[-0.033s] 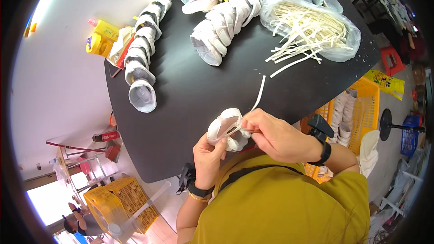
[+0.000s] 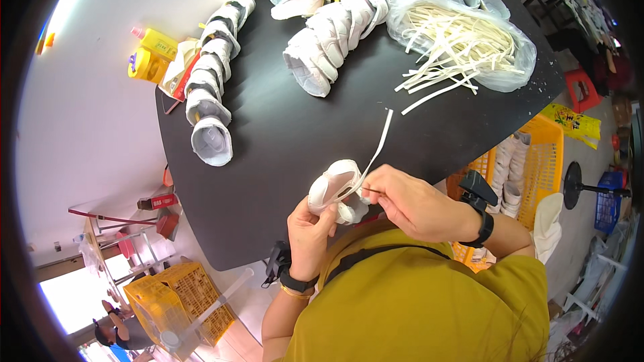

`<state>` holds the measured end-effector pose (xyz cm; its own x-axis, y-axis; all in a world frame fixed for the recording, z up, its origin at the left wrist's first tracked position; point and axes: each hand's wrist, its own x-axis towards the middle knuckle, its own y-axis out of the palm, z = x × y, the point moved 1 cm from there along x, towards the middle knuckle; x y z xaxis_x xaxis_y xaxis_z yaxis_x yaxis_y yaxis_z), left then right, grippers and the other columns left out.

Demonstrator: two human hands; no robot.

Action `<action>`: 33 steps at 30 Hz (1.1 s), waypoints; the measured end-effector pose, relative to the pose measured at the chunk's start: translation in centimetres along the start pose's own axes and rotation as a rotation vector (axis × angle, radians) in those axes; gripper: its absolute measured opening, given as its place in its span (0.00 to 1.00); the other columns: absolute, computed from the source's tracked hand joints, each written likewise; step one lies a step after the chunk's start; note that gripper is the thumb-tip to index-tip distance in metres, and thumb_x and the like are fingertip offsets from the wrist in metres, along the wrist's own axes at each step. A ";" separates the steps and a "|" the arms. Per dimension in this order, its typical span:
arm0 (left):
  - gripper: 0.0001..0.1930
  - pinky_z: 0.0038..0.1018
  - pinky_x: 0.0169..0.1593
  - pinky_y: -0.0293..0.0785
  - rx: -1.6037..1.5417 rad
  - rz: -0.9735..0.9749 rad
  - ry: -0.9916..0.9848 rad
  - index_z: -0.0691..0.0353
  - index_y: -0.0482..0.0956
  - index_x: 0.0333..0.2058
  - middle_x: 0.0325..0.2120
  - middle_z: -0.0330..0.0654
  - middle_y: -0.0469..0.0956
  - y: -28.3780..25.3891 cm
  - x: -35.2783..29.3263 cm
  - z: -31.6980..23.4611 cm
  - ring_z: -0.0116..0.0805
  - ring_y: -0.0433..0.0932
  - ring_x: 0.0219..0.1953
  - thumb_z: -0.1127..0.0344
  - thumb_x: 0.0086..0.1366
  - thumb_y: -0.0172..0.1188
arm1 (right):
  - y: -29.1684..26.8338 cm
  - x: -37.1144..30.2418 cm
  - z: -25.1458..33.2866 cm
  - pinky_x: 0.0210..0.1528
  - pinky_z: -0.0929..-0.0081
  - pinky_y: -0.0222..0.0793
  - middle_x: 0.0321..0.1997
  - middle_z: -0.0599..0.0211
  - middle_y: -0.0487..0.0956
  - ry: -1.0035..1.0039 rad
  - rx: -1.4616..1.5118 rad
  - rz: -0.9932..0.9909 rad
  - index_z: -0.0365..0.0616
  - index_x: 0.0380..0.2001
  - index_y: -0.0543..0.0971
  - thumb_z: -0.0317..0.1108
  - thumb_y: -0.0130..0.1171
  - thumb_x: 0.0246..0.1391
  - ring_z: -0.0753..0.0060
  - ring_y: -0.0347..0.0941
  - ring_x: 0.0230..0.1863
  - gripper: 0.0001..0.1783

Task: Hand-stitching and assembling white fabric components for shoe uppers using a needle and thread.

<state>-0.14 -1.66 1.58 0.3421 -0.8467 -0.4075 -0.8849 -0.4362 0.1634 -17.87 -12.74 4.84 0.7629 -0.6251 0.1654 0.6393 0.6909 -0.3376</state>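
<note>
Head view: at lower centre, the left hand point(image 2: 309, 236) has its grip closed on the lower-left side of a small white shoe upper point(image 2: 322, 191), held over the lower edge of the dark desk point(image 2: 268, 167). Judged by appearance, the shoe upper is light, soft and liable to fold; take hold at the side wall, with light pressure, leaving the opening uncrushed. A narrow white strip point(image 2: 382, 142) runs from the opening toward upper right; expect it to be light and flexible. Beside it, the right hand point(image 2: 412, 206) has a narrow grip, pinching a thin dark tool point(image 2: 373, 191). At upper right, a translucent plastic bag point(image 2: 519, 79) contains loose cream strips point(image 2: 463, 37), some spilling onto the desk. Farther right, a yellow-orange crate point(image 2: 553, 141) contains nested white pieces point(image 2: 513, 171).
</note>
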 end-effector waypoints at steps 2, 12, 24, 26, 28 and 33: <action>0.10 0.16 0.25 0.63 -0.031 -0.001 -0.012 0.69 0.78 0.44 0.30 0.38 0.81 0.3 0.1 -0.1 0.17 0.67 0.22 0.74 0.65 0.59 | 0.4 -1.0 -0.6 0.30 0.66 0.72 0.33 0.56 0.74 -0.096 -0.051 0.075 0.38 0.39 0.74 0.27 0.57 0.57 0.55 0.76 0.33 0.08; 0.10 0.15 0.24 0.60 -0.006 -0.007 -0.011 0.69 0.79 0.45 0.30 0.35 0.80 -0.2 -0.4 1.0 0.15 0.65 0.21 0.74 0.66 0.59 | 2.1 -1.1 -2.7 0.23 0.61 0.70 0.19 0.58 0.78 0.016 -0.234 0.123 0.44 0.37 0.79 0.34 0.57 0.58 0.53 0.76 0.20 0.07; 0.12 0.15 0.27 0.66 0.047 -0.040 0.024 0.69 0.79 0.47 0.30 0.33 0.80 0.0 -0.5 1.2 0.14 0.70 0.25 0.74 0.65 0.60 | 2.2 -0.8 -2.9 0.25 0.57 0.70 0.18 0.56 0.78 0.091 -0.159 0.170 0.43 0.34 0.77 0.32 0.55 0.58 0.50 0.76 0.20 0.06; 0.13 0.16 0.29 0.69 0.068 -0.056 0.035 0.69 0.79 0.47 0.31 0.33 0.80 0.2 -0.7 1.3 0.15 0.71 0.26 0.74 0.65 0.61 | 2.4 -0.9 -2.9 0.24 0.58 0.70 0.18 0.56 0.77 0.073 -0.184 0.154 0.43 0.33 0.76 0.32 0.55 0.58 0.51 0.76 0.20 0.05; 0.13 0.19 0.33 0.73 0.297 -0.103 0.181 0.69 0.79 0.48 0.32 0.34 0.81 0.4 -0.9 1.5 0.15 0.74 0.30 0.75 0.65 0.60 | 2.6 -0.9 -2.9 0.23 0.59 0.70 0.17 0.56 0.76 0.055 -0.209 0.137 0.43 0.32 0.76 0.31 0.54 0.58 0.51 0.75 0.19 0.04; 0.12 0.24 0.34 0.75 0.646 -0.106 0.453 0.69 0.79 0.47 0.32 0.43 0.83 1.1 -0.3 0.8 0.27 0.77 0.27 0.78 0.64 0.57 | 3.2 -0.4 -2.2 0.18 0.66 0.70 0.13 0.60 0.74 -0.090 -0.490 0.164 0.42 0.25 0.70 0.29 0.56 0.51 0.58 0.76 0.16 0.06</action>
<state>-1.46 -1.63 1.14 0.4077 -0.9124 0.0356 -0.8012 -0.3761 -0.4655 -16.33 -11.08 1.62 0.8682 -0.4743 0.1459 0.4070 0.5124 -0.7561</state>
